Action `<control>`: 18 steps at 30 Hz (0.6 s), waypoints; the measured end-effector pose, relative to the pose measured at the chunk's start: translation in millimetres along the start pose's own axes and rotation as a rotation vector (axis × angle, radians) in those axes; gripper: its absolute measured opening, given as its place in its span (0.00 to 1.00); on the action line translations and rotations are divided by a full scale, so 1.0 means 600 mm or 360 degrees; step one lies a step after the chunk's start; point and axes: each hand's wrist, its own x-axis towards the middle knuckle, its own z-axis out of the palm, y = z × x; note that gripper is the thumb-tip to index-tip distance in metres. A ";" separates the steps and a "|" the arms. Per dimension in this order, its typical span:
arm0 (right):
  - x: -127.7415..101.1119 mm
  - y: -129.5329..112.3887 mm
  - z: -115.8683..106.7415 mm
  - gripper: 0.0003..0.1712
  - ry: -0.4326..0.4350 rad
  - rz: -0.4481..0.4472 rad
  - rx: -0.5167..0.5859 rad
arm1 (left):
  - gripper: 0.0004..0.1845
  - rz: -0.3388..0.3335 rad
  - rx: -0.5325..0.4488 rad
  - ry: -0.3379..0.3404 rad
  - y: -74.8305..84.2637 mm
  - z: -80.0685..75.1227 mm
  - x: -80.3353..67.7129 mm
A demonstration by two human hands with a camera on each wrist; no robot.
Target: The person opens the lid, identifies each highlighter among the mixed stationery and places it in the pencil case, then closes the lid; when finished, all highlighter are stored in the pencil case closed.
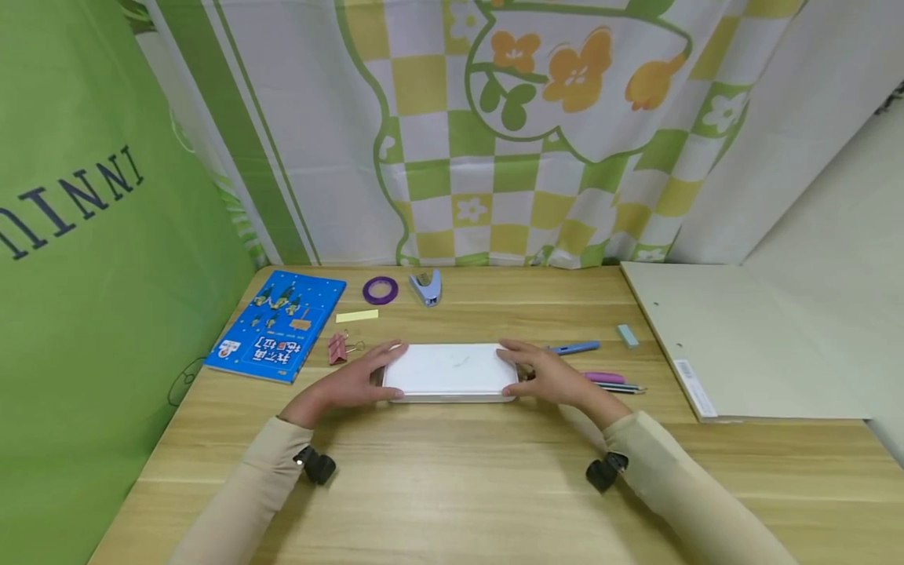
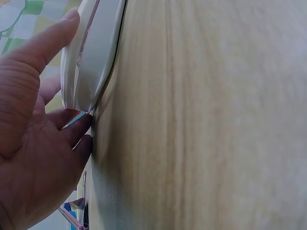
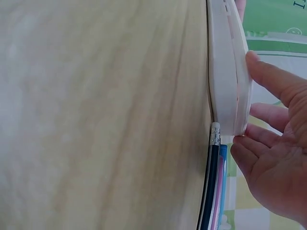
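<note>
Holding a flat white case (image 1: 450, 373) at both short ends, two hands rest on a wooden table (image 1: 452, 486).

Nearest the camera, beige sleeves lead to the left hand (image 1: 353, 383), whose loosely spread fingers (image 2: 72, 132) lie against the case's left end with the thumb on its top, and to the right hand (image 1: 547, 377), whose relaxed fingers (image 3: 261, 132) touch the right end; neither hand curls round it. The case lies flat at the table's middle. Just beside the right hand lie pencils (image 1: 614, 384) and a blue pen (image 1: 574, 348); a pink binder clip (image 1: 337, 348) sits near the left hand. Farther off are a blue book (image 1: 278, 326) with Chinese lettering I cannot read, a yellow note (image 1: 356, 316), purple tape (image 1: 380, 290), a stapler (image 1: 427, 287) and a grey board (image 1: 734, 345). The green cloth (image 1: 85, 235) at left shows the letters "INNI".
</note>
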 end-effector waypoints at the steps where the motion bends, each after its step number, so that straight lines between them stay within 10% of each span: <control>1: 0.000 -0.001 0.000 0.40 -0.0001 0.0008 -0.0005 | 0.46 -0.0002 0.0004 0.0004 0.000 0.000 0.000; 18: 0.000 -0.005 0.003 0.41 -0.0020 0.0011 -0.0133 | 0.47 -0.0077 0.0055 0.0000 0.011 -0.002 0.005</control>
